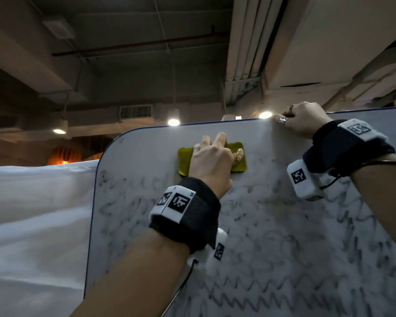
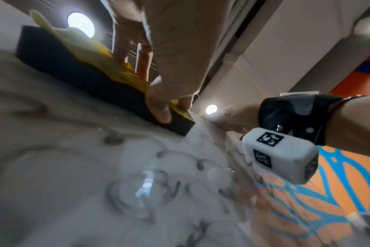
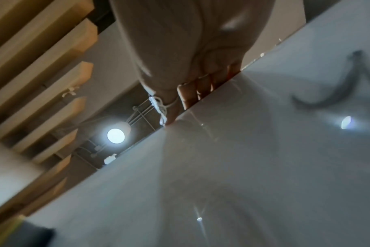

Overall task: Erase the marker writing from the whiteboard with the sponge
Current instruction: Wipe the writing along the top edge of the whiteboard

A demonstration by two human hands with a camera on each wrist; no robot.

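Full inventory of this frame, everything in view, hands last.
whiteboard: 1, white with a blue edge, fills lower right of the head view
marker writing: many smeared grey lines, over most of the board below the sponge
sponge: 1, yellow top and dark underside, flat on the board near its top edge
cloth: 1, white, left of the board
ceiling lamps: 3 lit, beyond the board
wrist cameras: 2, white, one per wrist
left hand: presses on the sponge
right hand: grips the board's top edge
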